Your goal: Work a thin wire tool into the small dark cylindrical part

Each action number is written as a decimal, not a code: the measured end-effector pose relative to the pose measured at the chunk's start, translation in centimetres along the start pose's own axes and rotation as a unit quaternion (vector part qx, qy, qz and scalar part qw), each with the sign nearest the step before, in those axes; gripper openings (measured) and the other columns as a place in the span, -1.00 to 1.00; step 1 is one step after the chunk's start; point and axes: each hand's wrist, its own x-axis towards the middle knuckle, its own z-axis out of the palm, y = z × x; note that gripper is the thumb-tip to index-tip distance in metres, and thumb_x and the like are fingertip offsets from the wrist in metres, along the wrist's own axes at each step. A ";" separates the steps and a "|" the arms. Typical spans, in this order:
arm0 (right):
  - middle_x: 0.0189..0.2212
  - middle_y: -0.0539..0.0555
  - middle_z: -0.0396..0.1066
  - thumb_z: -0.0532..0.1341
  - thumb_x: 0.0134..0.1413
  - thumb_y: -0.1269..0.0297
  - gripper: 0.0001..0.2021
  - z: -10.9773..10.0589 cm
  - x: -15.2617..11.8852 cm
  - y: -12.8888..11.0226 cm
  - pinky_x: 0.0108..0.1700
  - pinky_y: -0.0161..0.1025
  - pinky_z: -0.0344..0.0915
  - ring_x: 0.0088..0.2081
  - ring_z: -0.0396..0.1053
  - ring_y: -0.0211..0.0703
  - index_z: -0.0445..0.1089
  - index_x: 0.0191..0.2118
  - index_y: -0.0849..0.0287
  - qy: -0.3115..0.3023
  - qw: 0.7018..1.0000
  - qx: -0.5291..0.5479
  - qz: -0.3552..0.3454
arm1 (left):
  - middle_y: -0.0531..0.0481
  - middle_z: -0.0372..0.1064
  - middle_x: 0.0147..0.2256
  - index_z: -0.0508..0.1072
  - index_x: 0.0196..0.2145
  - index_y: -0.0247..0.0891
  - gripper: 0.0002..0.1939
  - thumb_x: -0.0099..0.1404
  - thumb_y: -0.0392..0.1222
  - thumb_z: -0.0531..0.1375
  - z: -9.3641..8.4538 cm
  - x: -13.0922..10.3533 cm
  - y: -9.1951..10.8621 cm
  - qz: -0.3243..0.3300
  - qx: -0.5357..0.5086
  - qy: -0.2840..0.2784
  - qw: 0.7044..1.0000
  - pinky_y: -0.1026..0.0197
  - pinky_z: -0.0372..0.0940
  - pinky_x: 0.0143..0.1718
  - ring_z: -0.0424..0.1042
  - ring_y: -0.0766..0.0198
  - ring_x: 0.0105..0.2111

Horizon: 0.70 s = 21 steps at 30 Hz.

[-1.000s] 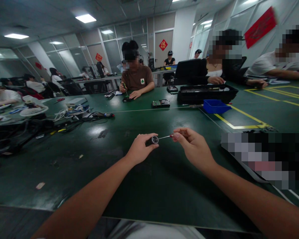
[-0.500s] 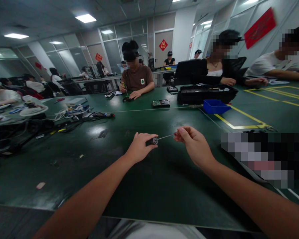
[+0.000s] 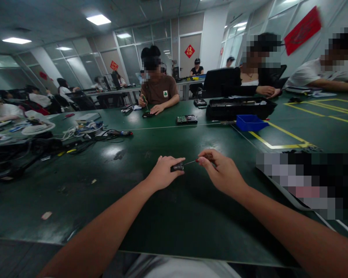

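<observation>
My left hand (image 3: 166, 172) grips a small dark cylindrical part (image 3: 178, 166) between thumb and fingers, its round end turned to the right. Closed round the handle of a screwdriver (image 3: 190, 162) is my right hand (image 3: 220, 170). The thin metal shaft points left, its tip at or close to the end of the cylinder; whether it touches I cannot tell. Both hands are above the green table (image 3: 162, 216). Most of the handle is hidden by my fingers, though a reddish-brown part shows.
A blue bin (image 3: 251, 122) stands before a long black tray (image 3: 240, 110). A drive with a green circuit board (image 3: 186, 119) lies beyond my hands. Tangled cables (image 3: 75, 143) spread at the left. Across the table a person (image 3: 159, 87) works with a screwdriver. At right lies a blurred-out item (image 3: 304, 185).
My right hand has moved slightly left and down, bringing the screwdriver closer to the cylinder. The cylinder's end has turned away from me, more to the right.
</observation>
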 end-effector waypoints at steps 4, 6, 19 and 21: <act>-0.34 0.07 0.51 0.08 0.29 0.21 -0.84 -0.1 0.2 -0.1 -0.31 -0.19 0.31 -0.32 0.48 -0.08 0.36 -0.17 0.12 -0.006 0.999 -0.032 -0.008 | -0.03 0.41 -0.09 0.35 0.18 -0.01 -0.51 0.31 -0.08 0.25 0.1 0.1 -0.4 -0.005 0.011 -0.010 1.000 -0.12 0.09 0.16 0.32 0.06 -0.01; -0.34 0.07 0.51 0.07 0.29 0.22 -0.84 0.0 0.2 0.1 -0.30 -0.18 0.31 -0.30 0.48 -0.07 0.35 -0.18 0.12 -0.004 0.999 -0.041 -0.003 | -0.03 0.41 -0.09 0.37 0.17 -0.01 -0.53 0.31 -0.08 0.25 0.0 0.1 -0.6 -0.010 0.008 -0.005 1.000 -0.10 0.12 0.12 0.32 0.07 -0.03; -0.32 0.07 0.50 0.09 0.30 0.20 -0.83 0.0 0.2 0.2 -0.23 -0.17 0.32 -0.27 0.48 -0.08 0.36 -0.18 0.12 0.018 0.999 -0.028 0.015 | -0.06 0.39 -0.01 0.33 0.06 -0.18 -0.66 0.33 -0.23 0.17 -0.3 0.1 -0.2 -0.059 -0.090 0.101 0.989 0.10 0.24 0.07 0.37 0.17 -0.01; -0.31 0.07 0.50 0.09 0.31 0.19 -0.83 0.0 0.2 0.2 -0.23 -0.17 0.32 -0.27 0.48 -0.09 0.37 -0.17 0.12 0.016 0.999 -0.028 0.017 | -0.08 0.37 0.01 0.30 0.09 -0.18 -0.64 0.35 -0.21 0.15 -0.4 0.1 -0.3 -0.066 -0.083 0.105 0.989 0.11 0.25 0.06 0.37 0.18 -0.01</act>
